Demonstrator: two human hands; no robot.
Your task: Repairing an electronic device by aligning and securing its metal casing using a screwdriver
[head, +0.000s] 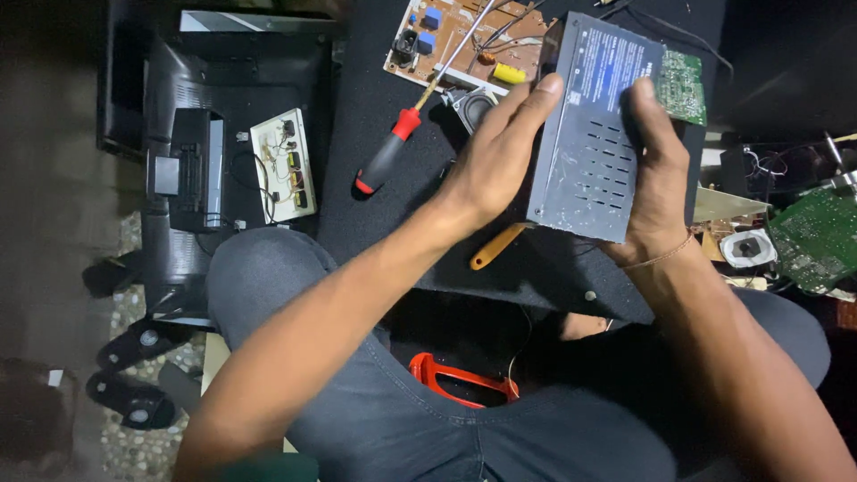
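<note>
Metal box (589, 152), grey, flat and slotted, sat clamped between both hands: left hand (491, 161) fingers (536, 94) spread along one edge, right hand (656, 178) wrapped round the other.

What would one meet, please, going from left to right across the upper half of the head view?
Black monitor back shell → small pale circuit board → red-and-black screwdriver → left hand → grey metal cover → right hand → green circuit board at the far right.
</note>
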